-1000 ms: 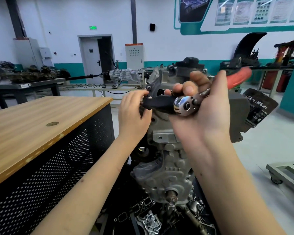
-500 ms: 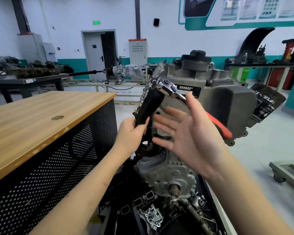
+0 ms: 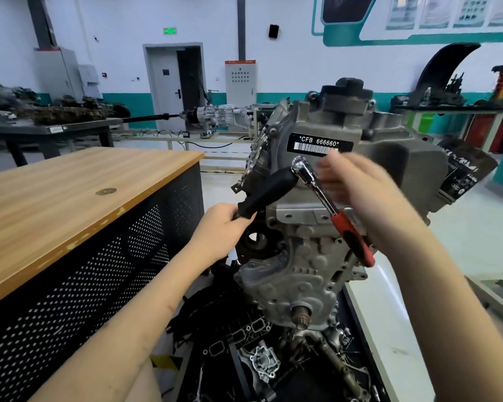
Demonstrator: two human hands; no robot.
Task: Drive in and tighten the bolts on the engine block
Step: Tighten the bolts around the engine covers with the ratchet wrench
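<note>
With the left hand (image 3: 218,227) gripping the black plastic handle (image 3: 263,192) joined to the chrome ratchet with its red grip (image 3: 330,210), and the blurred right hand (image 3: 357,192) open-fingered beside it, the tool could slip off the grey cast engine block (image 3: 302,256) behind.

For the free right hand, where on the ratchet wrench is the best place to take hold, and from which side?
Likely the red grip at the low end of the ratchet wrench, approached from the right, where the right hand is. The handle slants down-right from the chrome head, away from the black handle the left hand grips, giving the most leverage.
</note>
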